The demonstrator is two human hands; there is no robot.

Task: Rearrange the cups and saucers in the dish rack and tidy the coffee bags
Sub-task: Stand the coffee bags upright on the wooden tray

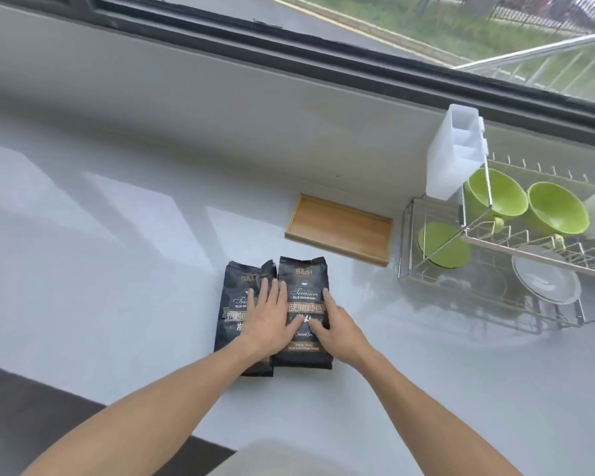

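Left hand: the left hand [267, 317] lies flat with fingers spread, palm down, across the seam where the two coffee bags meet; it grips nothing.
Right hand: the right hand [337, 326] rests on the right edge of the right coffee bag, fingers loosely parted, thumb on the bag's face and the other fingers along its side; whether it pinches the edge cannot be told.
Left coffee bag: the left coffee bag [236, 310] is black with gold lettering and lies flat on the desk, partly covered by the left hand.
Right coffee bag: the right coffee bag [304, 293] is of the same kind, lies flat just beside the left one, touching it, and its top edge reaches a little farther toward the window.
Desk: the desk [117, 269] is pale grey and glossy.
Wooden tray: the wooden tray [340, 230] sits beyond the bags, between them and the dish rack.
Dish rack: the dish rack [406, 242] is a wire one at the right edge of the desk.
Green cups: two green cups [498, 197] sit on the rack's upper tier, tilted on their sides.
Green saucer: a green saucer [443, 245] stands tilted in the lower tier.
White saucer: a white saucer [547, 280] leans in the lower tier to its right.
White holder: a white holder [454, 156] hangs on the rack's near corner.
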